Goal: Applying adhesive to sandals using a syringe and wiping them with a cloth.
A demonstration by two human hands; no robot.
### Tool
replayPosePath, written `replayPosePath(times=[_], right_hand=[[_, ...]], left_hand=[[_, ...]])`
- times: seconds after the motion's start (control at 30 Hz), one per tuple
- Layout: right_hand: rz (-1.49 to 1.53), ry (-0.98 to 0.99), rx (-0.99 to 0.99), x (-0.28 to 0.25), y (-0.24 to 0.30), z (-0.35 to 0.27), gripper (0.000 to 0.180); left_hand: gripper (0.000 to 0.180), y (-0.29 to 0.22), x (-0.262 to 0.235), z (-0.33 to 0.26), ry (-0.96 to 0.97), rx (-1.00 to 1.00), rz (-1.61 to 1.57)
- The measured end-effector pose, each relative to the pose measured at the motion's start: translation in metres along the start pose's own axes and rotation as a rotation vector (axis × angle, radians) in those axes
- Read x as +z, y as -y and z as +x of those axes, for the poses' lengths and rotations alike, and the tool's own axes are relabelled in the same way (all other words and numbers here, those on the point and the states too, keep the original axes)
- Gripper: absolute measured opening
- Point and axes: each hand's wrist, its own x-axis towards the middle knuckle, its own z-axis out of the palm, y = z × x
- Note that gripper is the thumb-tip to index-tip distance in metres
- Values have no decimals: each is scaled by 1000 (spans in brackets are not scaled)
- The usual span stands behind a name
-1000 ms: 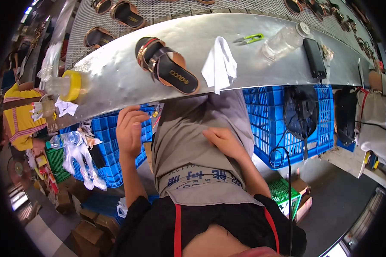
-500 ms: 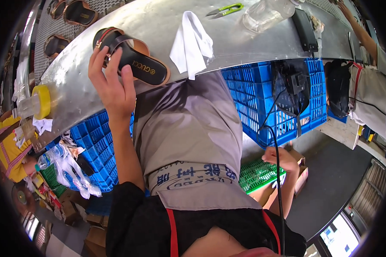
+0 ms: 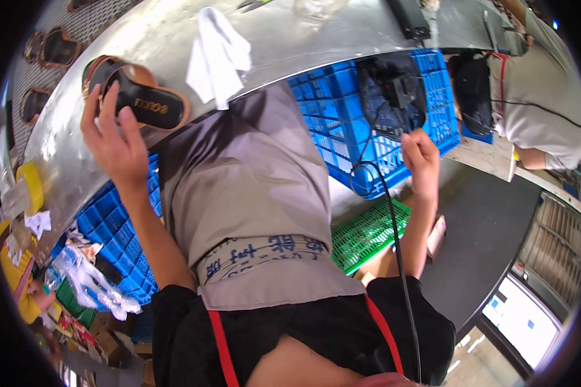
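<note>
Black-strapped brown sandal (image 3: pixel 139 97) lies at the steel counter (image 3: pixel 316 39) edge with the left hand (image 3: pixel 113 138) grip spread open against its near side, seemingly mid-pickup, needing fingers to close, while the right hand (image 3: pixel 423 155) grip, fingers curled together, nears a black fan (image 3: pixel 390 97).

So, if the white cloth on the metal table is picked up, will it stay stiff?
Probably not. The white cloth lies crumpled and drapes over the metal table edge, so it looks floppy and light. It would likely hang limp and slide easily on the smooth metal.
</note>
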Motion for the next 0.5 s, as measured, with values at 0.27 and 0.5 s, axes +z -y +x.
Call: replayPosePath(times=[0.27,0.5], right_hand=[[30,-457,-174,12,11,73,18],[-571,-726,-587,-43,14,204,25]], left_hand=[[34,0,3,0,37,15,42],[35,-5,0,0,62,31,78]])
